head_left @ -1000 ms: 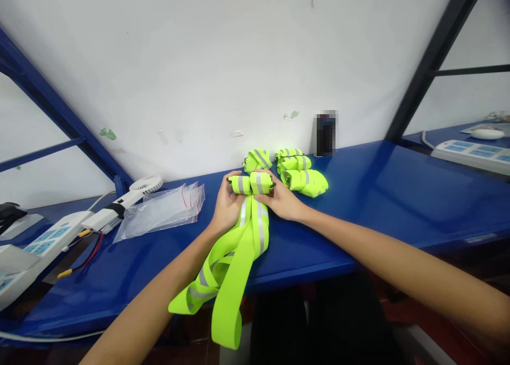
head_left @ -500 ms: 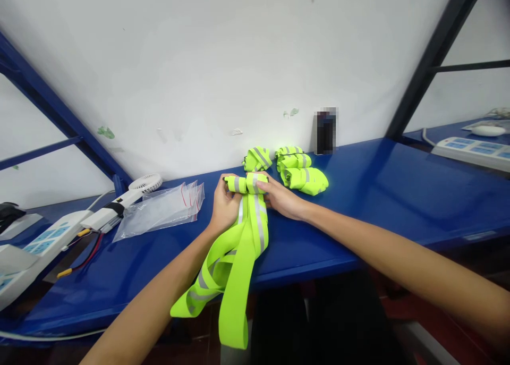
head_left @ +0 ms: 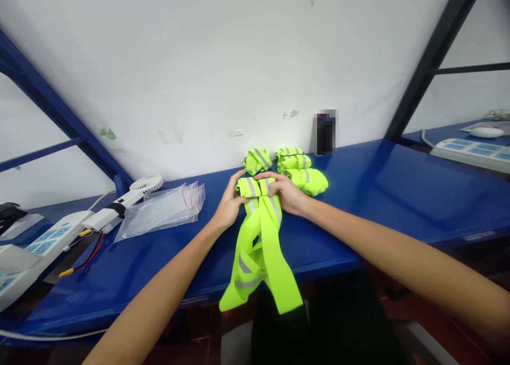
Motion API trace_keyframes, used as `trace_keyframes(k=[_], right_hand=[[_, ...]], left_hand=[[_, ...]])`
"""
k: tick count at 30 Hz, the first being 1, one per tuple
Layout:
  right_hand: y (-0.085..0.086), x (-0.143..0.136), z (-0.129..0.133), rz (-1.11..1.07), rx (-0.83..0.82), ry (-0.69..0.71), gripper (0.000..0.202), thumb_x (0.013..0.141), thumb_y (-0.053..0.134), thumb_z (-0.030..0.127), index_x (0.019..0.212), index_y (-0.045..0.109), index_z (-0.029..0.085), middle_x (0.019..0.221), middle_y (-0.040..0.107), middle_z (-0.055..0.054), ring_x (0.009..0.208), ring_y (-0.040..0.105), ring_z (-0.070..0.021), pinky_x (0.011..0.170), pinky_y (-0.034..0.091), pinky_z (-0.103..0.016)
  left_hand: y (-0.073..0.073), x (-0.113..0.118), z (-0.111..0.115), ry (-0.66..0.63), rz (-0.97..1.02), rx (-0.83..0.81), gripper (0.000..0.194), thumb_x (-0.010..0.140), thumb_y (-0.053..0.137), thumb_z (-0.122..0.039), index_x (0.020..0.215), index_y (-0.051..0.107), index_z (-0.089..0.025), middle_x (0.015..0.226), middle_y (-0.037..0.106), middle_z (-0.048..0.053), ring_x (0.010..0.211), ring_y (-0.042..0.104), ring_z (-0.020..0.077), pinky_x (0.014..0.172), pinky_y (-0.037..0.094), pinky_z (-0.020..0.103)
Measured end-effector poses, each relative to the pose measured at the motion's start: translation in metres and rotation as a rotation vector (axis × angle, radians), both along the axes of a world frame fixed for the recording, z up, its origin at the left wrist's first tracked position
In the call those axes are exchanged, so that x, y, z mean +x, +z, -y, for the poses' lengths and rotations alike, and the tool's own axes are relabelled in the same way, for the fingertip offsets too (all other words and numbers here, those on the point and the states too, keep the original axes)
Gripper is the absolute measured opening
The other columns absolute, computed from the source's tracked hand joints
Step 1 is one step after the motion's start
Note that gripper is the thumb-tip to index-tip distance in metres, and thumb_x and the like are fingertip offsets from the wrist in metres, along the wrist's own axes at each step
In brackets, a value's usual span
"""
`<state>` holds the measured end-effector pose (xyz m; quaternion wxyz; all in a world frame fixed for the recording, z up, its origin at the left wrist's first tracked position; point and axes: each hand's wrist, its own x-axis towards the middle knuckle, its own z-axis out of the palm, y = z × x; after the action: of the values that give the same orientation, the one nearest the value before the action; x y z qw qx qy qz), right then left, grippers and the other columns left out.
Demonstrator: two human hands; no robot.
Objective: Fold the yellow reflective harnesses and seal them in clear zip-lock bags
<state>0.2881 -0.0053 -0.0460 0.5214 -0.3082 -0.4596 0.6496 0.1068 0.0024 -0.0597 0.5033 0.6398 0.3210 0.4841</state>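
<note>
A neon-yellow reflective strap (head_left: 274, 248) with silver stripes is partly rolled up, and its loose loops hang over the front edge of the blue table. My left hand (head_left: 230, 201) is closed on the left end of the roll, thumb in front and fingers behind. On the right end, my right hand (head_left: 287, 194) grips the roll with bent fingers. Just behind, a bundled reflective strap (head_left: 257, 160) lies against the wall. More rolled straps (head_left: 306, 180) rest beyond my right hand, one partly covered by it.
Clear zip bags (head_left: 161, 213) lie left of my hands, beside a white handheld fan (head_left: 146, 184). A power strip (head_left: 51, 240) and loose wires (head_left: 85, 253) are at the far left. A dark pixelated object (head_left: 325, 134) leans on the wall. Another power strip (head_left: 474, 153) is at right.
Both hands have shifted slightly right with the rolled part of the strap. Its hanging loops have swung right and risen somewhat. The other bundles have stayed put.
</note>
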Motion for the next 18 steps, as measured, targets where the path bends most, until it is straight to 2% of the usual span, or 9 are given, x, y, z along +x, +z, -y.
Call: trace_keyframes(k=[3,5,8,10,11,14,16,18], right_hand=[[-0.007,0.004,-0.006,0.147,0.144,-0.148,0.048,0.048,0.049,0.009,0.088,0.071,0.023,0.094,0.066,0.0,0.086,0.057,-0.0209,0.071,0.046,-0.032],[-0.009,0.005,-0.005,0.23,0.228,-0.167,0.047,0.051,0.049,0.008,0.09,0.071,0.024,0.104,0.065,0.001,0.095,0.056,-0.0216,0.079,0.046,-0.032],[-0.007,0.003,0.0,0.298,0.301,-0.097,0.052,0.056,0.053,0.006,0.1,0.071,0.026,0.12,0.063,0.002,0.111,0.055,-0.0242,0.093,0.046,-0.036],[-0.006,0.001,0.003,0.294,0.338,-0.08,0.065,0.059,0.057,0.004,0.118,0.065,0.03,0.129,0.059,0.001,0.118,0.053,-0.0253,0.099,0.045,-0.039],[-0.006,0.0,0.004,0.272,0.338,-0.09,0.075,0.06,0.059,0.004,0.13,0.057,0.033,0.131,0.058,-0.001,0.118,0.055,-0.0254,0.099,0.046,-0.04],[-0.01,-0.003,0.003,0.186,0.225,-0.147,0.099,0.065,0.067,0.008,0.15,0.027,0.038,0.121,0.06,-0.005,0.103,0.064,-0.0245,0.092,0.052,-0.045],[-0.012,-0.005,0.002,0.136,0.117,-0.143,0.1,0.067,0.072,0.012,0.151,0.023,0.035,0.108,0.064,-0.005,0.093,0.068,-0.0239,0.089,0.054,-0.047],[-0.014,-0.007,0.001,0.074,0.052,-0.094,0.096,0.068,0.075,0.016,0.15,0.026,0.03,0.097,0.068,-0.004,0.089,0.069,-0.0237,0.091,0.054,-0.047]], left_hand=[[-0.003,0.005,0.002,-0.126,0.122,-0.199,0.087,0.07,0.07,-0.017,0.146,0.03,-0.034,0.121,0.064,0.004,0.101,0.065,0.0241,0.086,0.053,0.038],[-0.004,0.006,0.003,-0.074,0.165,-0.252,0.087,0.074,0.075,-0.027,0.146,0.028,-0.034,0.121,0.065,0.005,0.098,0.067,0.0243,0.086,0.054,0.041],[-0.003,0.004,0.0,0.028,0.188,-0.26,0.076,0.072,0.08,-0.034,0.137,0.043,-0.023,0.112,0.069,0.009,0.091,0.069,0.0251,0.084,0.054,0.042],[-0.003,0.002,-0.002,0.015,0.19,-0.22,0.063,0.069,0.082,-0.034,0.123,0.055,-0.016,0.109,0.071,0.012,0.092,0.07,0.0269,0.085,0.054,0.042],[-0.002,0.001,-0.004,0.007,0.193,-0.19,0.058,0.068,0.082,-0.034,0.117,0.059,-0.014,0.109,0.071,0.012,0.093,0.07,0.0276,0.086,0.054,0.042],[-0.001,-0.001,-0.007,0.025,0.226,-0.098,0.053,0.069,0.081,-0.033,0.114,0.06,-0.016,0.114,0.071,0.011,0.098,0.069,0.0277,0.087,0.053,0.04],[0.0,-0.002,-0.008,0.045,0.24,-0.058,0.053,0.071,0.08,-0.033,0.117,0.058,-0.018,0.117,0.07,0.01,0.102,0.068,0.0274,0.088,0.053,0.039],[0.001,-0.002,-0.007,0.053,0.228,-0.042,0.051,0.073,0.079,-0.033,0.118,0.058,-0.018,0.118,0.069,0.011,0.104,0.067,0.0272,0.088,0.053,0.038]])
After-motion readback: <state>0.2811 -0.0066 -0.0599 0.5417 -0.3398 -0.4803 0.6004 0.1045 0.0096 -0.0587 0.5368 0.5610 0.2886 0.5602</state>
